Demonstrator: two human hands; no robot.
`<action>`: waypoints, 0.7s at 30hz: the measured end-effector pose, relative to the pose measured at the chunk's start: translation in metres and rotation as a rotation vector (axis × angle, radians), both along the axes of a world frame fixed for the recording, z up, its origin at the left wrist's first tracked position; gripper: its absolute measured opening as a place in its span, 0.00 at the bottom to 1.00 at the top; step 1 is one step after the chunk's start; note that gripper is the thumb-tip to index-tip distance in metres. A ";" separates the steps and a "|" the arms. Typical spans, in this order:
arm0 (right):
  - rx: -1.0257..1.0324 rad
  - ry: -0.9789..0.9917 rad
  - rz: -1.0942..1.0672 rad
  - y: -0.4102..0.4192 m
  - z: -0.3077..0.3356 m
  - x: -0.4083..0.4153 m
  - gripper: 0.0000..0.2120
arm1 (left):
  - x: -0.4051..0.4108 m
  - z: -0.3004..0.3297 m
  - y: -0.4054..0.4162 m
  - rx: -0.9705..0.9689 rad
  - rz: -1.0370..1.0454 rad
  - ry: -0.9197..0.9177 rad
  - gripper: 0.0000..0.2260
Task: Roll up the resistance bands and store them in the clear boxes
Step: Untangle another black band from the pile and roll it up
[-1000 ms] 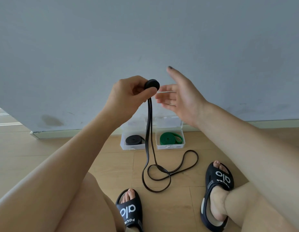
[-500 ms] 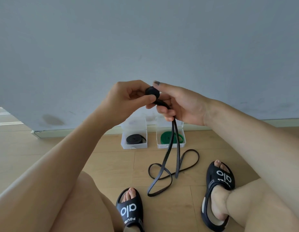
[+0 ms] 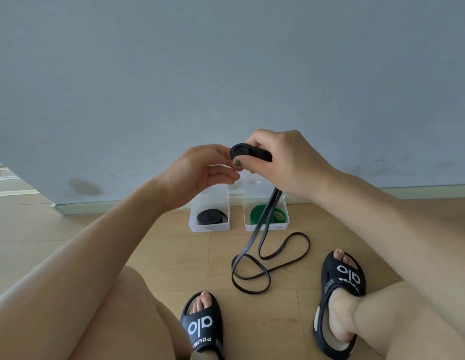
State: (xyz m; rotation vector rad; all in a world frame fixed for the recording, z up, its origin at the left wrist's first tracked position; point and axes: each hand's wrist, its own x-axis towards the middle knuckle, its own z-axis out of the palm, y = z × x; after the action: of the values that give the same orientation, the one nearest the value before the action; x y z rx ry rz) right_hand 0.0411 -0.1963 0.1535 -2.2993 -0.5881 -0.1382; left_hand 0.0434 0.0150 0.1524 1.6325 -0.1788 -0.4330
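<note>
— Down on the wooden floor (image 3: 161, 245), against the far wall (image 3: 226, 61), what has changed in the last second?

— The biggest shift is in the long black band (image 3: 254, 266). Its loose length hung from the left side of the coil before; now it drops from under the right hand (image 3: 286, 165), crossing in front of the right clear box (image 3: 265, 227), and its slack loops lie on the floor between the boxes and the sandals (image 3: 342, 276).

— And the hands themselves?

— A second ago the right hand was spread open beside the coil. Now it is closed around the coiled start of the band (image 3: 241, 151), thumb pressed on its near face, fingers curled over the strip. The left hand (image 3: 200, 170), which had been pinching the coil, has loosened; its fingertips are just beside the coil, and whether they touch it I cannot tell.

— So the roll has passed from one hand to the other?

— That is my reading: a regrip between turns. The coil is small and most of the band is unrolled, so the winding is at an early stage.

— The boxes?

— The left clear box (image 3: 209, 224) holds a rolled black band (image 3: 210, 217), the right one a rolled green band (image 3: 256, 214). Both appear done.
</note>
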 end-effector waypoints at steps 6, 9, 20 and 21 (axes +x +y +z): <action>-0.147 -0.234 0.106 0.002 -0.012 -0.002 0.17 | -0.004 -0.002 -0.003 0.055 -0.143 -0.029 0.13; -0.146 -0.258 0.120 -0.001 -0.015 -0.002 0.18 | -0.004 -0.001 -0.005 0.113 -0.130 -0.075 0.15; -0.155 -0.188 0.100 -0.013 -0.014 0.003 0.05 | 0.001 -0.002 0.003 0.270 -0.119 -0.249 0.08; -0.195 -0.227 0.098 -0.013 -0.013 0.004 0.05 | 0.001 -0.001 0.004 0.298 -0.126 -0.262 0.08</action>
State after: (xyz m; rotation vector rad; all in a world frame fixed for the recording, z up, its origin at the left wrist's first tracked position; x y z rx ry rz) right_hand 0.0448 -0.2090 0.1403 -2.4551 -0.8625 -0.3101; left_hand 0.0445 0.0193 0.1515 1.9773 -0.4325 -0.3517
